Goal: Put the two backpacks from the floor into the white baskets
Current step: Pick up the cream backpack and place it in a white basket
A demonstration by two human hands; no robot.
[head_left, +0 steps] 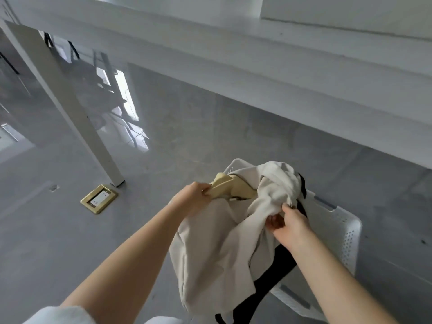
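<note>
Lowering limp beige fabric backpack (217, 249) into white perforated plastic basket (336, 228), left hand (194, 198) gripping its yellowish strap, right hand (289, 224) bunching cloth; next push down, let go.

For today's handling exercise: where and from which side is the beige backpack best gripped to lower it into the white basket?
Grip the beige backpack at its top, from above: left hand on the padded strap, right hand on bunched fabric. It is limp, so it probably hangs straight into the white basket.
</note>
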